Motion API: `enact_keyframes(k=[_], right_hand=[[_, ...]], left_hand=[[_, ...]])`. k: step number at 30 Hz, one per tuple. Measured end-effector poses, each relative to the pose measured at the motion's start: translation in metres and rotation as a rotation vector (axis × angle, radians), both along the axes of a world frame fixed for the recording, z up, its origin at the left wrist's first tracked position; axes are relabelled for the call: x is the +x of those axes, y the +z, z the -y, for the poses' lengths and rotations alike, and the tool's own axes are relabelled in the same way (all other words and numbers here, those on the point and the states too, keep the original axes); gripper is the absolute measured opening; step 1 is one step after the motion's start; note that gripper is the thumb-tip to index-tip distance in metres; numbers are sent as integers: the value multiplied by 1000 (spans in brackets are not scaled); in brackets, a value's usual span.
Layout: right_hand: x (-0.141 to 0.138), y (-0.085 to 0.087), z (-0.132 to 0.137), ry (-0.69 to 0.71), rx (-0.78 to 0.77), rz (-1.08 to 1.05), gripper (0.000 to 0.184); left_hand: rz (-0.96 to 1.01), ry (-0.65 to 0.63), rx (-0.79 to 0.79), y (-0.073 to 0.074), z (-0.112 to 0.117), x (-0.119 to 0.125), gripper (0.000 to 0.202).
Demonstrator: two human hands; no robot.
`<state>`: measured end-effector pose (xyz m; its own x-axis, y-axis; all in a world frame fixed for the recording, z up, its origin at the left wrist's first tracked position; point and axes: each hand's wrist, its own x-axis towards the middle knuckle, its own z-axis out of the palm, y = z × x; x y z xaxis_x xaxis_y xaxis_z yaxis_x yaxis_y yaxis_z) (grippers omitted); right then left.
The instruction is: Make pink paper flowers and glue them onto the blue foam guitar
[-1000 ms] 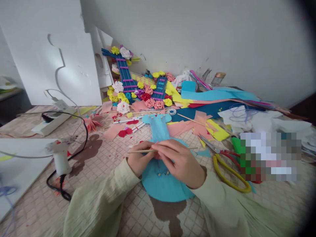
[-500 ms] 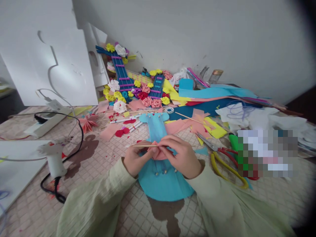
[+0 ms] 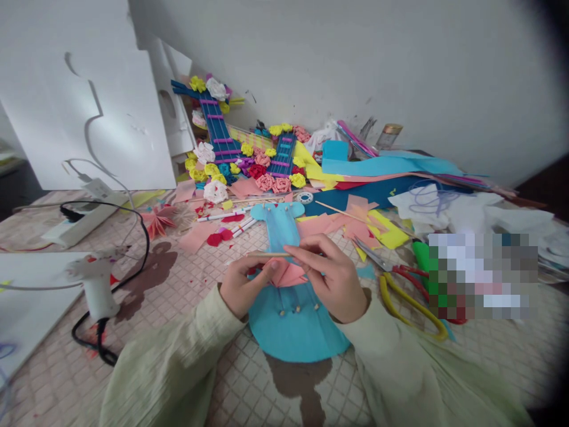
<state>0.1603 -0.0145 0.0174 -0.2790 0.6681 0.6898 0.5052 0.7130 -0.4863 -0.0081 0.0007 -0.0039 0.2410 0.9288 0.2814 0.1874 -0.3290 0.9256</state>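
Note:
A light-blue guitar-shaped paper cutout (image 3: 288, 323) lies flat on the table in front of me. Over its middle, my left hand (image 3: 240, 284) and my right hand (image 3: 335, 276) meet around a small pink paper piece (image 3: 287, 274) and a thin wooden stick (image 3: 267, 255). The left hand's fingers are closed on the pink paper and the stick. Pinched fingers of the right hand hold the stick's right end above the paper. The stick lies level and points left. Pale green sleeves cover both my forearms.
A white glue gun (image 3: 95, 284) with black cord stands at left, near a power strip (image 3: 75, 222). Yellow-handled scissors (image 3: 402, 290) lie right of my hands. Blue paper guitars with paper roses (image 3: 235, 154), coloured paper sheets (image 3: 377, 172) and white foam boards (image 3: 98, 112) crowd the back.
The pink paper has unrolled from the stick and now shows as a wider flat piece below it. Both hands stayed over the blue cutout, the right fingers lifting slightly.

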Motion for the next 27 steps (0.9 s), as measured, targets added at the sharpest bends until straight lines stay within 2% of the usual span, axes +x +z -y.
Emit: enact_keyframes(k=[3,6,10,19,27], right_hand=[[-1,-1,1,38,27,52,29],[-3,-3,1,38,-12,74,21],[-4,-3,-1,0,-62,59,16],[-5,-3,-1,-15,-98,4,17],[-4,-4,0,0,-44,33,22]], left_hand=[[-1,-42,72,0,-1,-1,15],[4,-63,123,1,-2,-1,12],[18,-80,66,3,0,-1,14],[39,-56,11,6,2,0,16],[37,-46,25,7,2,-1,15]])
